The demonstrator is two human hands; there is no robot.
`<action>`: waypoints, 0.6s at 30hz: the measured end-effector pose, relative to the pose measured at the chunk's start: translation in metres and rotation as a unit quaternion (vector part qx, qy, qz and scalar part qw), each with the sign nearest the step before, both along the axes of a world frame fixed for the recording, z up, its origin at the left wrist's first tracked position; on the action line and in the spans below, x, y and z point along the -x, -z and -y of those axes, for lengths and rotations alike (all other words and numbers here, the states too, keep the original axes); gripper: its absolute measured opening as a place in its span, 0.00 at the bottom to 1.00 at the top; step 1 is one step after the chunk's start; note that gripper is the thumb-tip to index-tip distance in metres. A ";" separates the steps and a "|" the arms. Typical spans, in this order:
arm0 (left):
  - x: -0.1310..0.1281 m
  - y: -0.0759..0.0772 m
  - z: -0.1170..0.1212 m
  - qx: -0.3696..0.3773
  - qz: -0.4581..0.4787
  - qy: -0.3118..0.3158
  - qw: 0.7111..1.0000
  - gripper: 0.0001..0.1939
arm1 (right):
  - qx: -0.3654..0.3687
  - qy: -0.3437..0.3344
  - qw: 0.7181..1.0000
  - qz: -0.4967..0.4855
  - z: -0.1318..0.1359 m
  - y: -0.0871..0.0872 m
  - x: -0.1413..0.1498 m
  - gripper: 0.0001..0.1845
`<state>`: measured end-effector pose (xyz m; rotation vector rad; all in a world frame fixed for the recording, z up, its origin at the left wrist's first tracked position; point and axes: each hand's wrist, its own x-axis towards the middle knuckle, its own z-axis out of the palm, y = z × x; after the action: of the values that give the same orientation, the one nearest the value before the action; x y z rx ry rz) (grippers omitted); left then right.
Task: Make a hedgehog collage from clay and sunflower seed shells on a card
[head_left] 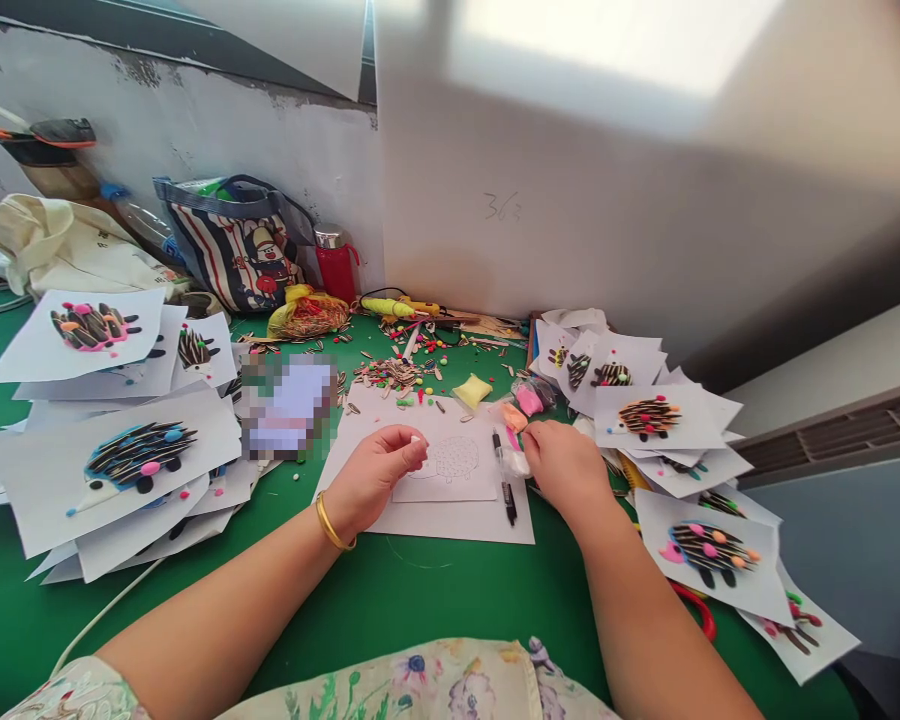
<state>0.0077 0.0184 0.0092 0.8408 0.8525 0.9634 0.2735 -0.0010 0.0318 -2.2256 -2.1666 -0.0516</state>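
My left hand (379, 475), a gold bangle on its wrist, pinches a small lump of white clay (417, 439) between thumb and forefinger. Below it lies a sheet with a hedgehog outline (456, 460), on top of a larger white paper (420, 520). My right hand (566, 465) is closed, its fingertips against small packets of modelling clay. Orange clay (513, 417) sits right at those fingertips, with white clay (517, 462) just below. What the right fingers grip is hidden. A black pen (508, 500) rests on the paper's right side.
Stacks of finished hedgehog cards stand at left (139, 460) and right (709, 550). Beyond the paper are scattered sunflower seeds (390, 373), a yellow clay packet (472, 390), pink clay (529, 398) and a glue gun (397, 307). A striped bag (229, 245) and red flask (335, 265) stand by the wall.
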 end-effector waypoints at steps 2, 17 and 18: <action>0.000 0.001 -0.001 0.001 -0.004 -0.013 1.000 0.15 | 0.032 -0.023 0.998 -0.056 0.002 -0.001 -0.002 0.16; -0.001 -0.002 0.001 0.029 0.017 -0.019 0.999 0.23 | 0.061 -0.074 0.992 -0.081 0.005 -0.012 -0.014 0.12; -0.001 -0.002 0.001 0.025 0.024 -0.015 0.999 0.24 | 0.055 -0.054 0.996 -0.051 0.005 -0.013 -0.017 0.13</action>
<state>0.0089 0.0176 0.0114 0.7604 0.8467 0.9810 0.2908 -0.0063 0.0444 -2.1084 -2.2816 0.1845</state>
